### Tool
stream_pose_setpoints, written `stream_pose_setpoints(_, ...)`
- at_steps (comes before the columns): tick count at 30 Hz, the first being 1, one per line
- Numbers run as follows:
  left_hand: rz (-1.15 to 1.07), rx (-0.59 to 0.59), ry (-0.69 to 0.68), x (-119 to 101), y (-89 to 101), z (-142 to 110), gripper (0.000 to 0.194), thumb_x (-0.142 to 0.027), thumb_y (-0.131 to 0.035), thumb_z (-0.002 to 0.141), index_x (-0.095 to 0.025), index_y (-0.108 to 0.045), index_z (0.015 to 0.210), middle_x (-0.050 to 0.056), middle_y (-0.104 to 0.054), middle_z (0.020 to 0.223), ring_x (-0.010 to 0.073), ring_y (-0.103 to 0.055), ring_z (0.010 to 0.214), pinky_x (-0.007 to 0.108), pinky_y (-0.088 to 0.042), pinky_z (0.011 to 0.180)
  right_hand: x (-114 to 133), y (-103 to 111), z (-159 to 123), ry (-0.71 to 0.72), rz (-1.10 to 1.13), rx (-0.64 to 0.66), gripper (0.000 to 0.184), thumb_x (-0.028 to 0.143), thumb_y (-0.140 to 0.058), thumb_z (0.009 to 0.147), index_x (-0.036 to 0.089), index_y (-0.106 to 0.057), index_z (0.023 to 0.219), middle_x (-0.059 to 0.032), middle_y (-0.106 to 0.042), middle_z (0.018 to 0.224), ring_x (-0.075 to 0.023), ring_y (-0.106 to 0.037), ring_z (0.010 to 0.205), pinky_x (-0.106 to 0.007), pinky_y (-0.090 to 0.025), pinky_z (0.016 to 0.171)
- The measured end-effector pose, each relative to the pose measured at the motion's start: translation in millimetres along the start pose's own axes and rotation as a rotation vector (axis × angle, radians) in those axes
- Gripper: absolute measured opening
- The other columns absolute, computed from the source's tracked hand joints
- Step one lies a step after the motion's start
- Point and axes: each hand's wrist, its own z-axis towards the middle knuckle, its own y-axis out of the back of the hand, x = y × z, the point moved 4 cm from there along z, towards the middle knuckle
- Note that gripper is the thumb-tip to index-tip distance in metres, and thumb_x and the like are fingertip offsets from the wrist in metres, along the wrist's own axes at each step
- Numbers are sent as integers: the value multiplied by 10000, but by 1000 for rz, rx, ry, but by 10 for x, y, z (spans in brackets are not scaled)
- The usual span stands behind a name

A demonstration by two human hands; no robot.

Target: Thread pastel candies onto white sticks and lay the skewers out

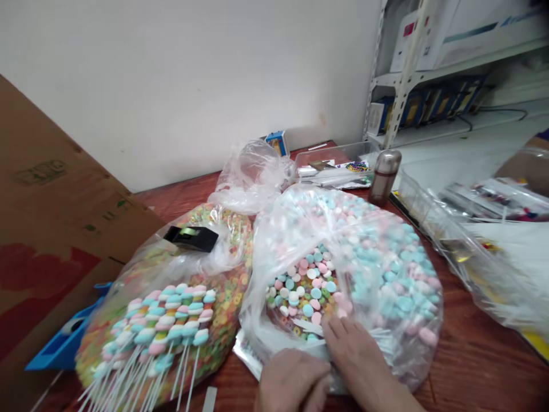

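Observation:
A big clear plastic bag [377,252] full of pink, blue and white round candies lies on the red-brown table [472,366]. Its mouth faces me. Both my hands meet at that opening, at the bottom centre. My left hand [291,380] is curled closed, knuckles up, against the bag's lower edge. My right hand [355,355] lies over the bag's plastic with fingers bent toward the left hand. What the fingers pinch is hidden. A second bag [223,297] of coloured cereal rings lies to the left, with several candy skewers on white sticks [171,320] on top.
A black tape dispenser [191,237] rests on the left bag. A large cardboard box [51,229] leans at the left, a blue plastic item [64,343] below it. A metal flask [384,174], a clear tray [338,163] and a metal shelf [407,63] stand behind. More plastic-wrapped goods [480,240] lie right.

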Motion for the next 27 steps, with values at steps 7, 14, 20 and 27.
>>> stream_pose_setpoints(7, -436, -263, 709, 370, -123, 116, 186, -287, -613, 839, -189, -712, 962, 73, -718, 887, 188, -656, 755, 268, -520, 673, -339, 141, -138, -104, 216, -41, 435, 259, -429, 945, 125, -438, 1359, -158, -615, 1268, -272, -611, 1091, -399, -540, 838)
stream_pose_setpoints(14, -900, -172, 841, 325, -386, 397, 217, -282, -750, 698, -133, -728, 854, -8, -616, 599, 115, -555, 564, 219, -459, 579, -340, 184, -75, -107, 179, -161, 385, 221, -384, 943, 173, -502, 1306, -130, -656, 1221, -274, -628, 1073, -418, -523, 822)
stream_pose_setpoints(20, -932, -212, 851, 303, -399, 444, 188, -301, -769, 667, -130, -708, 717, -8, -605, 568, 106, -530, 508, 214, -438, 519, -358, 178, -110, -68, 236, -142, 388, 278, -416, 953, 164, -515, 1309, -123, -656, 1233, -259, -606, 1140, -397, -526, 858)
stream_pose_setpoints(27, -879, -190, 854, 378, -409, 378, 164, -292, -709, 718, -129, -701, 741, 0, -602, 561, 123, -545, 527, 231, -461, 543, -391, 162, -128, -45, 320, -156, 421, 281, -432, 948, 207, -493, 1357, -100, -668, 1220, -245, -600, 1158, -379, -538, 873)
